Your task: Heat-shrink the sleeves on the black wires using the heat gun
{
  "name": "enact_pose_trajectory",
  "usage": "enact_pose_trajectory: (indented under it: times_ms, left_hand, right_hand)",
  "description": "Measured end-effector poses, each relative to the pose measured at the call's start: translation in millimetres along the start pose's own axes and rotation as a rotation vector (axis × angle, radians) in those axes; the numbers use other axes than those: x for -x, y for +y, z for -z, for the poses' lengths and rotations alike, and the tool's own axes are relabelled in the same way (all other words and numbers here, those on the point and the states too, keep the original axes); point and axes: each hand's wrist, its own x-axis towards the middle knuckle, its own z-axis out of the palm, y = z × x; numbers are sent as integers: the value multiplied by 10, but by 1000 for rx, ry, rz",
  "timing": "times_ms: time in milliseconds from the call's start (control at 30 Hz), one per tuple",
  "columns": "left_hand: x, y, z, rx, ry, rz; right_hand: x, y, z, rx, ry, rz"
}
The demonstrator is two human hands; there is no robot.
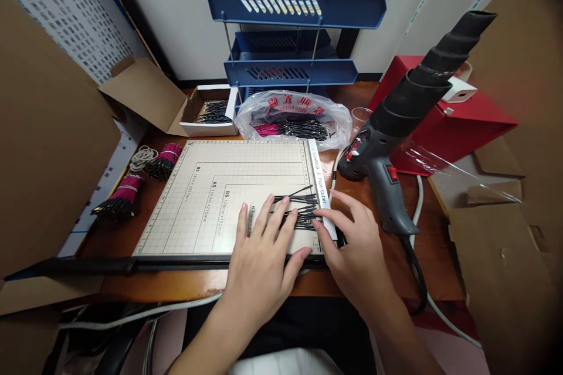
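Observation:
Several thin black wire-like pieces (pixel 303 218) lie side by side on the cream paper cutter (pixel 185 205), near its white right-hand guide strip (pixel 324 193). My left hand (pixel 264 258) rests over their left ends, fingers spread and laid flat on the board. At their right ends, beside the strip, is my right hand (pixel 356 240). Its thumb and index fingertip come close together on the wire ends, while the other fingers stay raised. The fingers partly cover the pieces.
A grey heat gun (pixel 387 146) stands to the right, with a red box (pixel 466 129) behind. Behind the cutter are a plastic bag (pixel 294 108) of pink-and-black pieces, an open carton (pixel 209 128) and blue trays (pixel 290 73). Tied bundles (pixel 118 196) lie left, above the cutter's black handle (pixel 92 266).

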Motion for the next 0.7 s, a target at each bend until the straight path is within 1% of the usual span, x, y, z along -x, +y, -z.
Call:
enact_pose_trajectory:
  times_ms: [233,433,533,700]
  left_hand:
    - [9,11,-16,8,18,15]
    - [45,12,-10,32,31,16]
    - [60,15,-17,37,28,13]
    - [39,28,-34,48,25,-1]
  right_hand:
    - [-41,23,-33,48,-76,-51]
    - [-128,69,-36,-51,-136,-60]
    - [-161,87,-60,-76,-146,-81]
    - [-153,77,-78,-47,-137,-100]
